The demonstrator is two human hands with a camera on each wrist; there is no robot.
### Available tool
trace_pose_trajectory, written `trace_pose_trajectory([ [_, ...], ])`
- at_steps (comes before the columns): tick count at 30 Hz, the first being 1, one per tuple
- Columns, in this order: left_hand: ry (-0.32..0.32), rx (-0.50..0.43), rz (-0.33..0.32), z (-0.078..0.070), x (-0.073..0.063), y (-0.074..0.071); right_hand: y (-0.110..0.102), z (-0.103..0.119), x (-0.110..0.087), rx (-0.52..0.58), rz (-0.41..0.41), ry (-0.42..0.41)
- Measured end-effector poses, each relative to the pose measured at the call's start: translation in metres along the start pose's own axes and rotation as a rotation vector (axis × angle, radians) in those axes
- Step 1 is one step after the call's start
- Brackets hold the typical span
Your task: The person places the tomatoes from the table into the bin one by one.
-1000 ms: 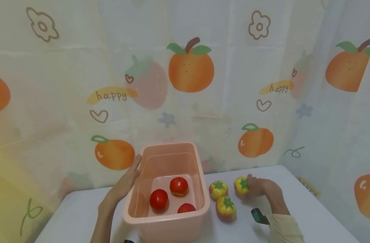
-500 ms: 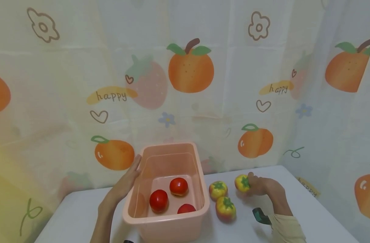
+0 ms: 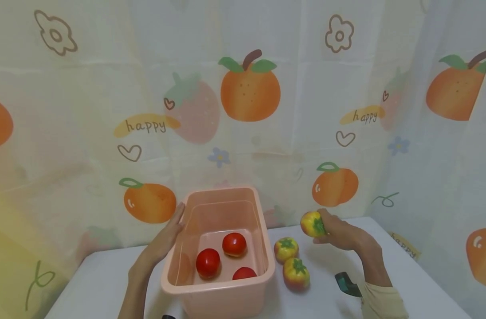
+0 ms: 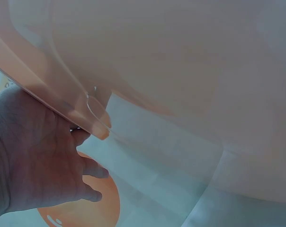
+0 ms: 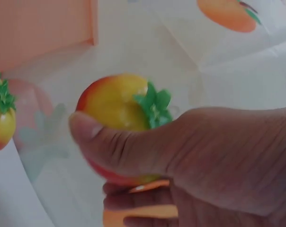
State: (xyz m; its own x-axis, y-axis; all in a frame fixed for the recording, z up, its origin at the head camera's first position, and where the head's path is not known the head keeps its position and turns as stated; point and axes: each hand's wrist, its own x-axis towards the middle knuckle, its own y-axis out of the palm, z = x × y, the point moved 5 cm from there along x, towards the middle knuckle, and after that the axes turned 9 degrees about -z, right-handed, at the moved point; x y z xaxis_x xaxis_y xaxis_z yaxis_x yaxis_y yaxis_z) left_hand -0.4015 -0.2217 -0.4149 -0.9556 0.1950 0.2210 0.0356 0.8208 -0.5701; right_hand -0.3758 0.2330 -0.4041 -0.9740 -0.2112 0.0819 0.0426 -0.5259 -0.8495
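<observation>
We see two bare hands at work over a white table [image 3: 323,301]. The left hand [image 3: 166,239] lies with its fingers spread along the outer side of a pink bin [image 3: 219,287], touching it just under the rim. The right hand [image 3: 342,232] pinches a yellow and red fruit [image 3: 311,224], with the thumb across one side and the fingers on the other. We find this fruit raised off the table, its green leaves turned toward the palm. Between the right hand and the bin, two more such fruits, a far one [image 3: 286,250] and a near one [image 3: 296,274], sit on the table just beside each other; we cannot tell whether they touch. To the right of the left hand, inside the bin, we count three red tomatoes: a left one [image 3: 208,262], a back one [image 3: 234,244] and a front one [image 3: 244,273] partly hidden by the rim. Below the right wrist we notice a dark green piece [image 3: 348,284] next to a pale sleeve [image 3: 382,301]. Beyond both hands we see a curtain [image 3: 287,146] printed with oranges, hearts and the word "happy".
</observation>
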Motion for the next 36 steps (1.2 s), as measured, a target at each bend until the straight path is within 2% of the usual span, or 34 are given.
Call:
trace_pose_trajectory([
  [9,-0.013,-0.002,-0.002,0.001,0.001,0.0,-0.014,0.033,-0.001,0.074,-0.203,-0.235],
  [15,-0.017,-0.003,0.0,0.001,0.002,0.0,-0.016,0.053,0.0,0.086,-0.287,-0.318],
  [21,-0.008,0.003,-0.003,0.001,0.003,-0.001,-0.008,0.067,0.004,0.074,-0.355,-0.357],
  [27,-0.018,0.01,-0.002,0.001,0.002,-0.001,0.001,0.084,0.004,0.104,-0.381,-0.377],
  [32,-0.02,0.023,-0.008,0.002,0.002,0.0,0.009,0.101,0.004,0.18,-0.35,-0.401],
  [36,-0.007,0.019,-0.01,0.001,0.002,0.0,0.016,0.111,0.005,0.219,-0.327,-0.377],
])
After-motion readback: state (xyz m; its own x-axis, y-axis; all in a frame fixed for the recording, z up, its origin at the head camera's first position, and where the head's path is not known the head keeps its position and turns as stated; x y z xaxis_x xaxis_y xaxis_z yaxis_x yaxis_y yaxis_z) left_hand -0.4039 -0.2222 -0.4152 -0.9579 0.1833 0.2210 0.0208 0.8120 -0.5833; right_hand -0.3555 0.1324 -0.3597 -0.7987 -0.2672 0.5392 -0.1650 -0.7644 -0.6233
